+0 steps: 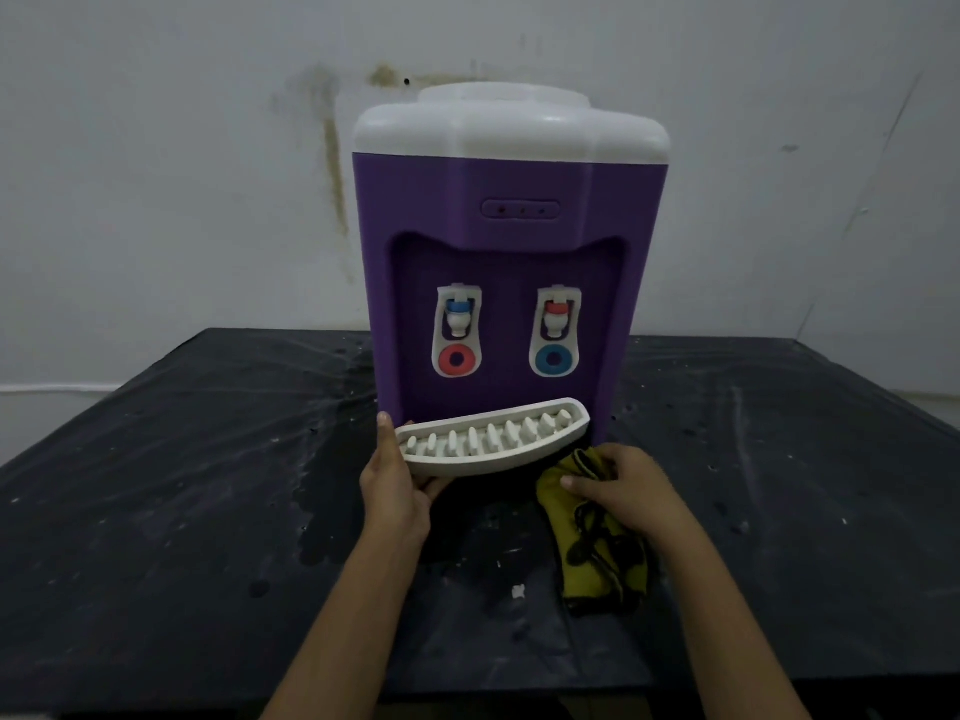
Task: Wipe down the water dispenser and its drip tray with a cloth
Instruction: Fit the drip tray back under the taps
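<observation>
The purple, white-topped water dispenser (509, 189) stands mid-table toward the back edge, and the black table (182, 485) stretches wide to both sides and toward the near edge. The left hand (395, 491) grips the left end of the white drip tray (493, 459), holding it tilted at the dispenser's foot with its right end higher. The right hand (628, 491) clutches a yellow cloth (597, 558) lying on the table just under that end, below the 2 taps (460, 317).

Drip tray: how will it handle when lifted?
Likely rigid: the drip tray holds its shape with the left hand gripping just one end. Probably light, thin white plastic. It sits tilted, so any water inside could spill.
</observation>
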